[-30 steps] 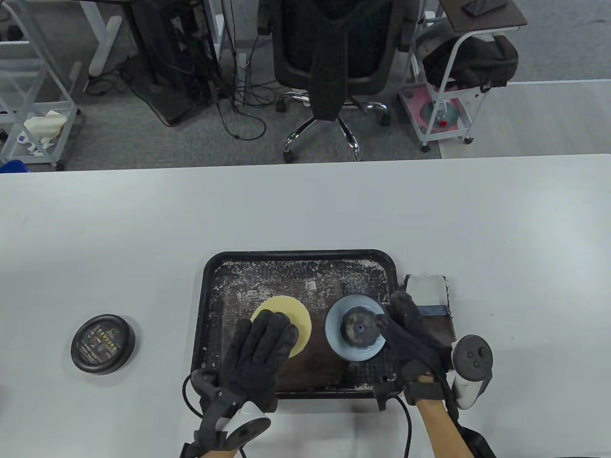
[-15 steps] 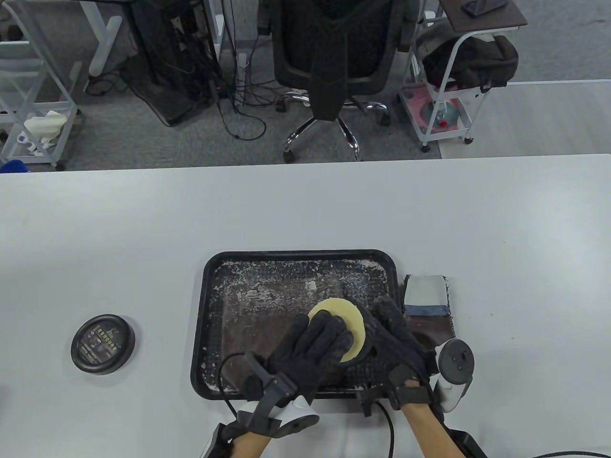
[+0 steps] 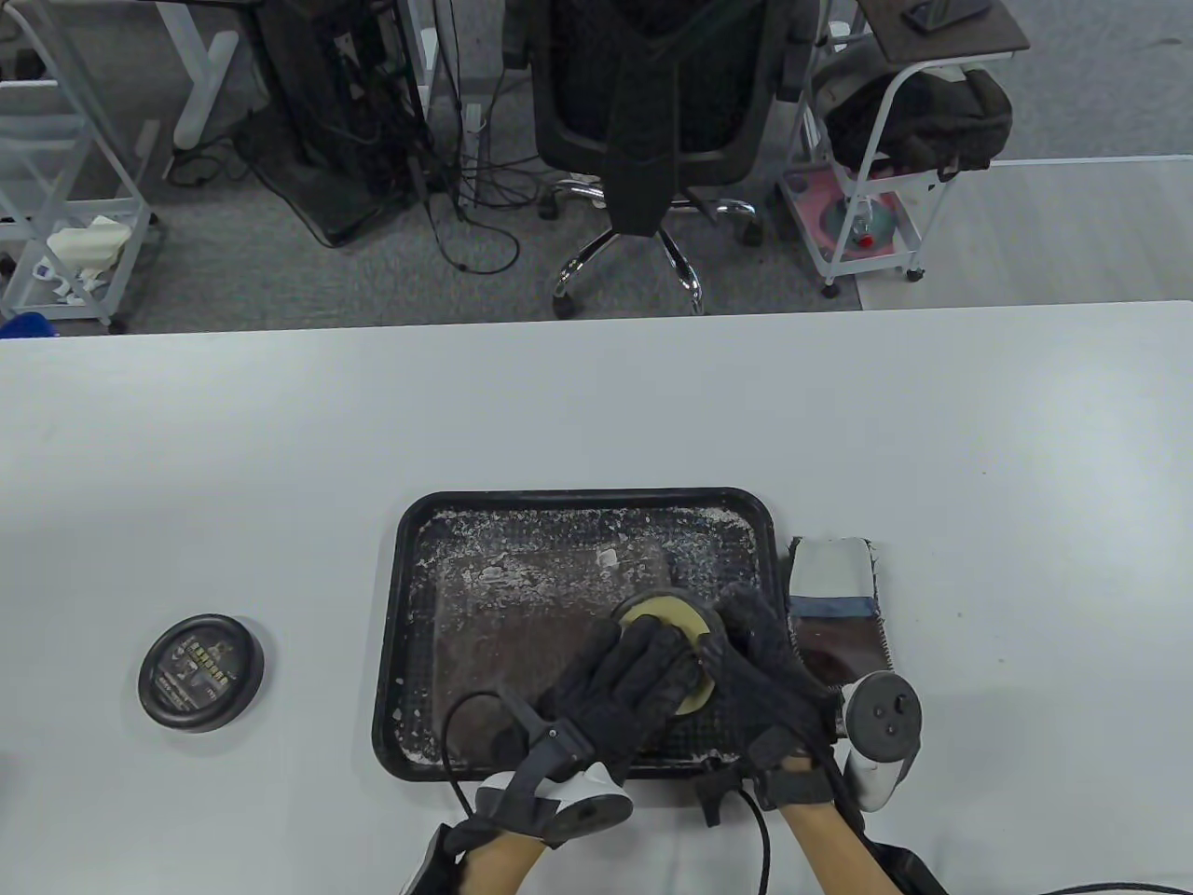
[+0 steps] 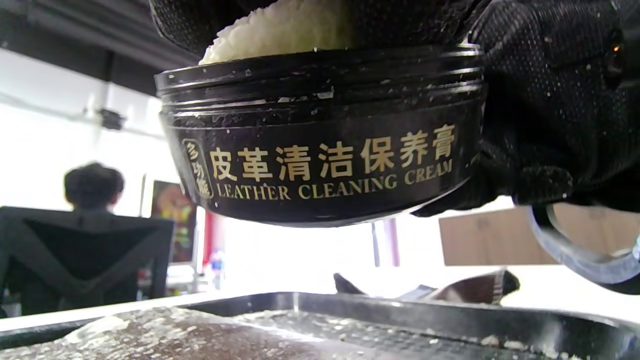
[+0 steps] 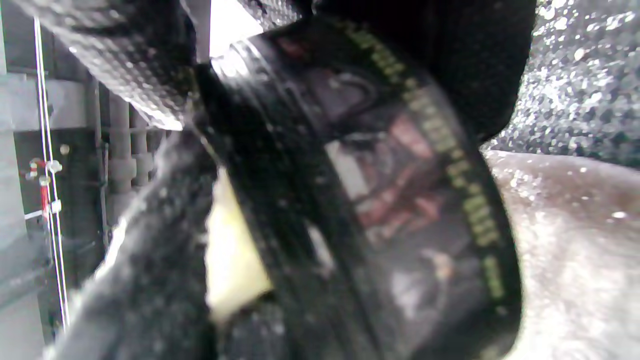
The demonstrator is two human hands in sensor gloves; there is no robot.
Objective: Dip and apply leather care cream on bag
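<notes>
Both of my forearms come in from the near edge of the table, close together and angled toward each other. My left hand (image 3: pixel 623 695) reaches forward and to the right, palm down, its gloved fingers (image 3: pixel 652 653) bent and pressing downward. My right hand (image 3: pixel 774 681) sits just beside it on the right, touching it, fingers (image 3: pixel 746 611) curled around in a grip. My left-hand tracker (image 3: pixel 582 806) lies low over the wrist near the table's near edge. My right-hand tracker (image 3: pixel 884 718) sticks out to the right of that wrist.
</notes>
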